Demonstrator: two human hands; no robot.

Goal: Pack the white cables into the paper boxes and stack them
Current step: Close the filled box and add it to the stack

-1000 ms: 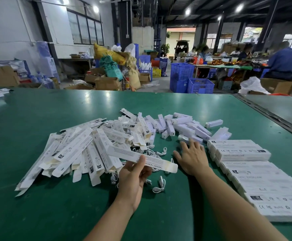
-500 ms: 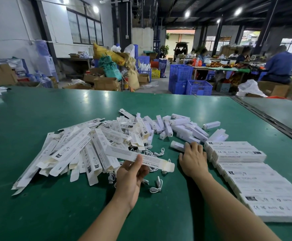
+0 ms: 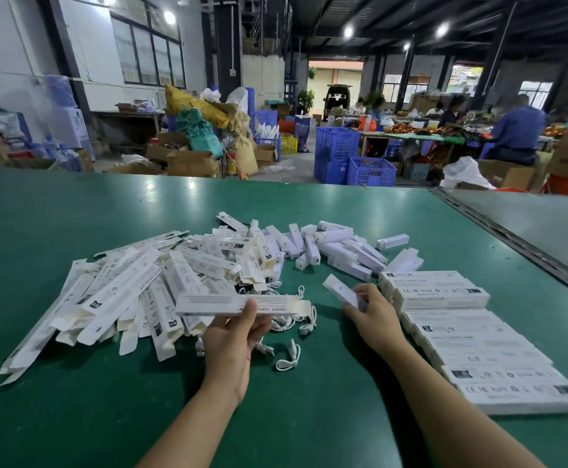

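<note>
Holding one long paper box (image 3: 238,305) level above the worktop (image 3: 73,417), the left hand (image 3: 230,339) has its thumb pressed on the top face and its fingers curled underneath. The box's open, flapped end points toward the right hand (image 3: 375,315), most likely so that contents can be slid straight in from that side. The right hand's fingers pinch a small white block (image 3: 340,291) by its near end, lifted clear of the worktop and tilted toward that opening (what exactly the block is cannot be told from here).

The loose white cables (image 3: 287,358) lie on the worktop just beyond and beside the left hand, between the two wrists, within easy reach of either. To the left sprawls a heap of flat boxes (image 3: 120,295), not yet filled by the look of them. Farther back is a scatter of short white blocks (image 3: 340,248). The finished boxes (image 3: 471,336) sit in overlapping rows at the right, just beside the right hand, which keeps the stacking move short. Judging by the heaps, much packing remains
</note>
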